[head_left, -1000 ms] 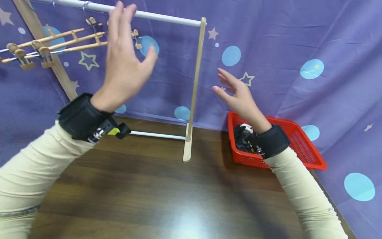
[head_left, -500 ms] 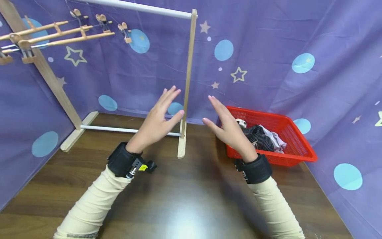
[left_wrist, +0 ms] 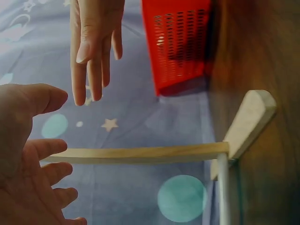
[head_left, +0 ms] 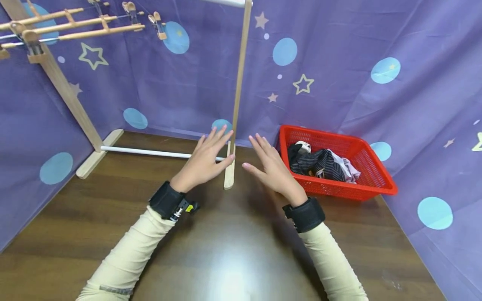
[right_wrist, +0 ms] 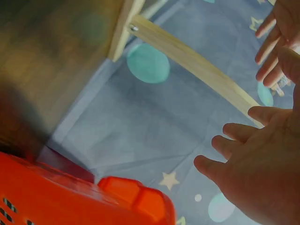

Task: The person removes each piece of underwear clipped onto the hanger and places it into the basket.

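Observation:
My left hand [head_left: 202,162] hovers over the table with its fingers spread and nothing in it, overlapping the rack's lower bar in the head view. Beside it my right hand [head_left: 273,169] is also held up, fingers extended and empty, just left of the red basket [head_left: 339,188]. In the basket lie a striped dark cloth [head_left: 320,164], a pale pink and white cloth [head_left: 347,167] and a black and white piece [head_left: 299,150]. Behind the hands stands a wooden rack post [head_left: 241,75] on its pale foot [head_left: 229,173].
At upper left hangs a wooden hanger [head_left: 75,26] with several clips [head_left: 156,25]. The rack's white lower bar [head_left: 150,152] runs low along the back to a second post [head_left: 67,92]. A purple curtain [head_left: 331,100] closes off the back and sides of the brown table [head_left: 94,217].
My left hand has come down and right from beside the hanger, away from the top bar. My right hand has moved down and left, uncovering the basket's cloths. The head view has tilted downward.

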